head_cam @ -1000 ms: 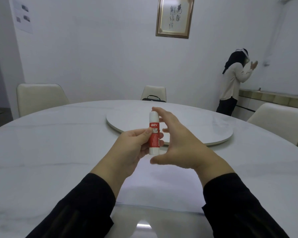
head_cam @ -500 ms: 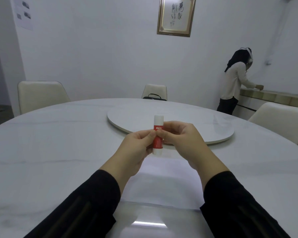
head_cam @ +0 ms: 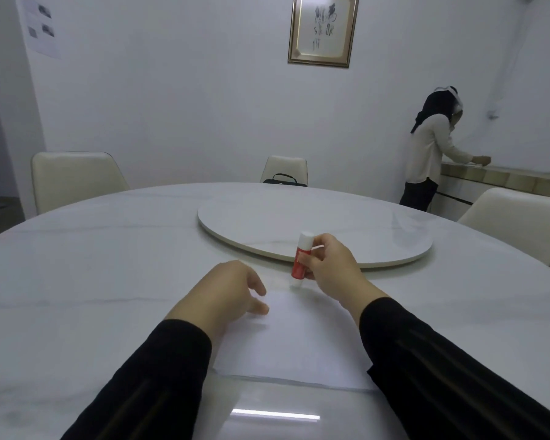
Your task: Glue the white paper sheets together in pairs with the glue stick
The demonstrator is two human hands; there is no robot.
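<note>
A red and white glue stick (head_cam: 300, 260) stands nearly upright, its white base touching the table just beyond the far edge of the white paper sheets (head_cam: 294, 344). My right hand (head_cam: 331, 268) is closed around its red middle. My left hand (head_cam: 227, 292) hovers over the near left part of the paper, fingers loosely curled and apart, holding nothing. The sheets lie flat on the white marble table (head_cam: 77, 281) between my two black sleeves; I cannot tell how many sheets there are.
A round white turntable (head_cam: 346, 227) sits just beyond the glue stick. Cream chairs stand at the left (head_cam: 73, 179), the far side (head_cam: 286, 168) and the right (head_cam: 518, 223). A person (head_cam: 431, 154) stands at a counter at the back right.
My left hand let go of the glue stick and dropped toward the paper. My right hand took the stick and lowered it to the table beyond the sheets.
</note>
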